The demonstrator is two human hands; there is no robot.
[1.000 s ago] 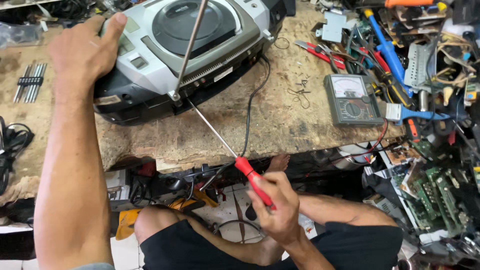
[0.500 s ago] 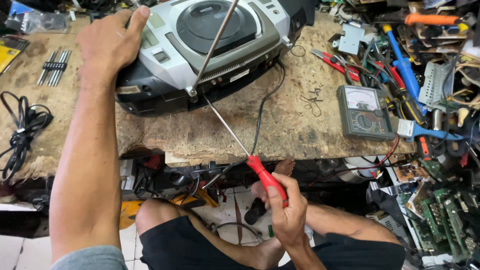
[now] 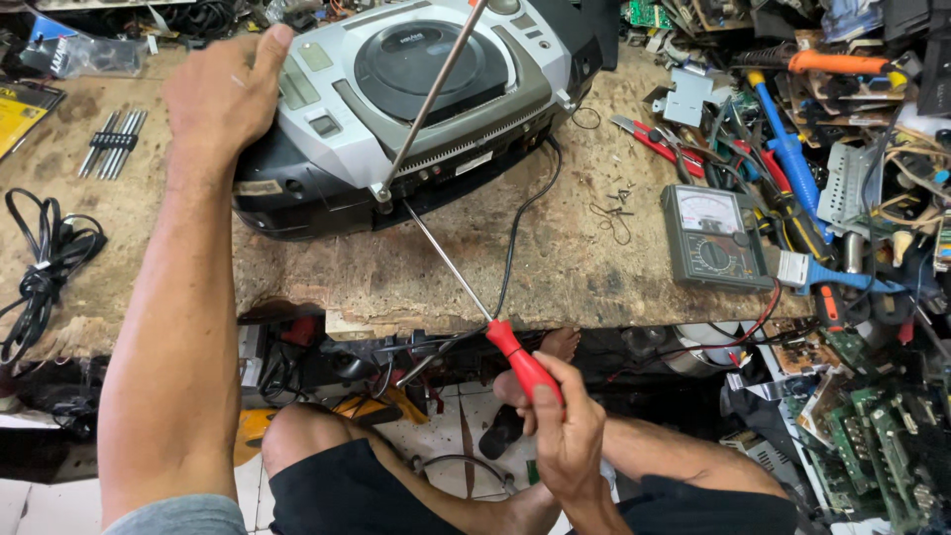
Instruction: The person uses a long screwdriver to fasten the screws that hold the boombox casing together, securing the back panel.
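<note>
**Long screwdriver worked into a braced CD boombox**

While the person sits low at the bench edge, knees under the overhang, the right hand [image 3: 570,436] is nearest the camera, its fingers closed around the red handle of a long-shafted screwdriver [image 3: 523,362]. Held well off the table's front edge, the handle sits below bench level so the thin steel shaft can run up and away at a shallow slant, its tip meeting the lower front of the silver and black CD boombox [image 3: 416,109], just beneath the base of the telescopic antenna [image 3: 428,99]. Whether the tip sits in a screw head cannot be told. Such length seems suited to a deep, recessed hole.

Farther off, the left hand [image 3: 223,94] lies spread and pressed flat on the boombox's near left corner, gripping nothing, apparently steadying the player against the push of the tool. It rests tilted on the worn wooden workbench [image 3: 396,277], with a black cord trailing from it over the bench.

To the right, just apart, lies an analog multimeter [image 3: 713,238], beyond it a heap of blue-handled tools [image 3: 788,149] and circuit boards. At far left lie a set of driver bits [image 3: 112,144] and a coiled black power cable [image 3: 45,267].
</note>
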